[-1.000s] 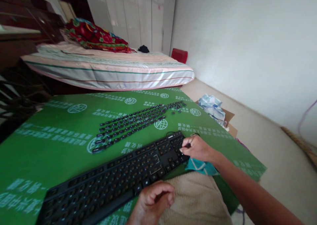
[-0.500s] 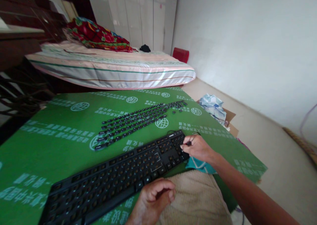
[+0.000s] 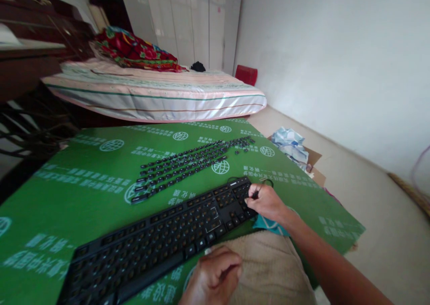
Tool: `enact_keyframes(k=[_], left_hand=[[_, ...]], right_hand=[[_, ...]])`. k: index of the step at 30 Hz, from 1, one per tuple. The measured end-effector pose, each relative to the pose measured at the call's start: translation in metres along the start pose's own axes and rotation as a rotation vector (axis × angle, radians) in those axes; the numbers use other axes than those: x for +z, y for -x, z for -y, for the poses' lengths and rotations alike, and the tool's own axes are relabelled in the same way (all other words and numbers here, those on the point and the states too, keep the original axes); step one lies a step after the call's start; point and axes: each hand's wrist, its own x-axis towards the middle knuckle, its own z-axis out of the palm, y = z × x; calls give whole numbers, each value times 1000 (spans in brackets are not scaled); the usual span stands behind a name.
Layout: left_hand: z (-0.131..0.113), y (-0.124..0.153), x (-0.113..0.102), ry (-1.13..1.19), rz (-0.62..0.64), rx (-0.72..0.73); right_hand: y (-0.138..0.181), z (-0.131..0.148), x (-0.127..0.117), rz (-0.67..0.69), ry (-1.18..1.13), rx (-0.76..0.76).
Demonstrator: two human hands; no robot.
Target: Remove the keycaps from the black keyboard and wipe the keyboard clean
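Note:
A black keyboard (image 3: 157,240) with most keycaps taken off lies slanted across the green printed table cover (image 3: 83,193). My right hand (image 3: 265,202) rests at the keyboard's right end, fingers pinched on a small dark keycap (image 3: 255,194). My left hand (image 3: 215,276) hovers near the keyboard's front edge, fingers curled into a loose fist, with nothing visible in it. Rows of removed black keycaps (image 3: 188,164) are laid out on the cover beyond the keyboard.
A beige cloth (image 3: 268,269) covers my lap, with a teal cloth (image 3: 268,222) beside my right wrist. Behind the table stands a bed (image 3: 154,94) with a red floral blanket (image 3: 134,52). A cardboard box holding blue-white fabric (image 3: 290,143) sits on the floor at right.
My left hand has dropped slightly lower and nearer to me. The view has shifted a little; my right hand stays at the keyboard's right end.

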Motion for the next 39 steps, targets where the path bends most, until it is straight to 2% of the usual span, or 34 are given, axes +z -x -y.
enact_keyframes(k=[3, 5, 7, 11, 14, 17, 27, 39], left_hand=[[-9, 0, -5, -141, 71, 154], [-17, -6, -9, -217, 101, 184], [-22, -20, -11, -288, 68, 146], [-21, -64, -4, -436, -117, 68], [-10, -94, 8, -518, -105, 22], [-1, -110, 17, -547, -75, -33], [6, -114, 22, -523, -95, -58], [16, -110, 24, -442, -200, 46]], right_hand=[[4, -3, 9, -110, 15, -23], [8, -6, 15, -189, 16, -49], [10, -8, 20, -242, 9, -74], [12, -12, 26, -262, -59, -101], [13, -13, 26, -283, -119, -103], [13, -13, 27, -322, -163, -114], [13, -18, 29, -356, -318, -109], [18, -14, 27, -386, -523, -81]])
